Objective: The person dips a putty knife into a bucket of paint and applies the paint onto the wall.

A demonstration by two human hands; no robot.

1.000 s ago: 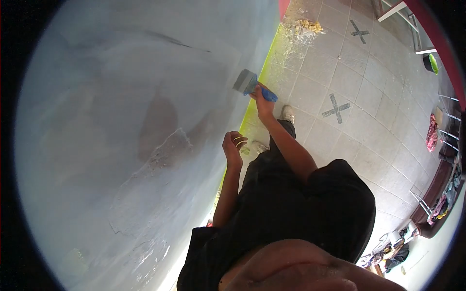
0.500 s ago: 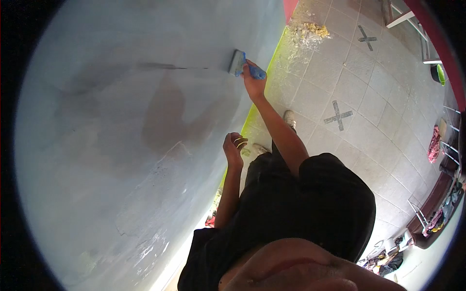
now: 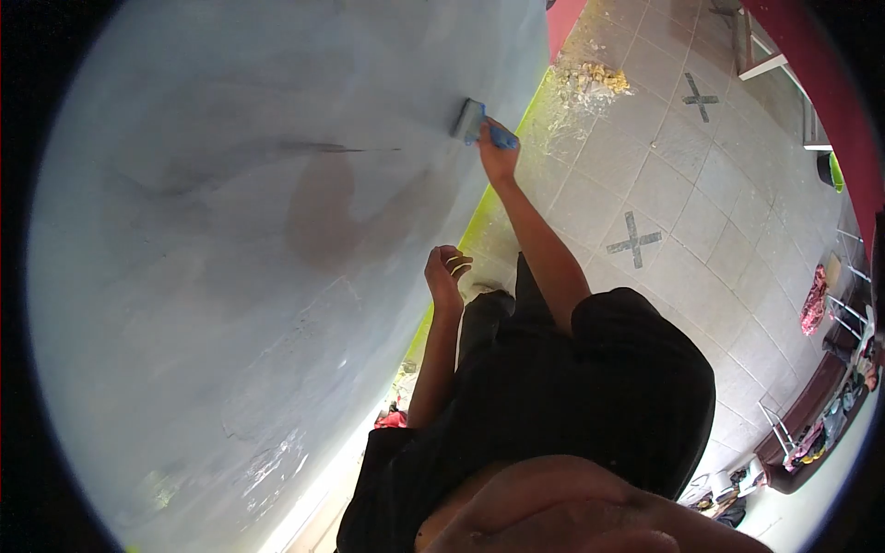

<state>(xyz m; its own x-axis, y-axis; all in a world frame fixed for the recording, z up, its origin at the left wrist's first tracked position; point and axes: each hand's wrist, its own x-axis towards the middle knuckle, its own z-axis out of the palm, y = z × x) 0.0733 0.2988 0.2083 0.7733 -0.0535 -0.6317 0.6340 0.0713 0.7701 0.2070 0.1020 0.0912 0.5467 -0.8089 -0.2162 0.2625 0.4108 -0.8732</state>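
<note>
My right hand [image 3: 500, 161] is closed around the blue handle of a scraper [image 3: 469, 121] with a broad grey head. The head lies at the grey-blue wall [image 3: 212, 304], close to the lime-green strip [image 3: 479, 217] along its base; whether it presses on the surface cannot be made out. Dark damp-looking patches and a thin dark line mark the wall to the left of the tool. My left hand [image 3: 446, 274] is held lower down beside the wall, fingers loosely bent with gaps between them, with nothing visible in it.
Pale flaked debris [image 3: 595, 83] lies on the tiled floor [image 3: 673, 276] by the wall base. Tape crosses [image 3: 634, 240] mark the tiles. At the right are a dark bucket with a green inside [image 3: 832, 171], a pink patterned cloth [image 3: 814, 300] and a cluttered brown seat [image 3: 804, 442].
My right hand with the scraper has moved slightly up and right relative to the wall marks, toward the green strip. The view has shifted a little. My left hand has barely moved.
</note>
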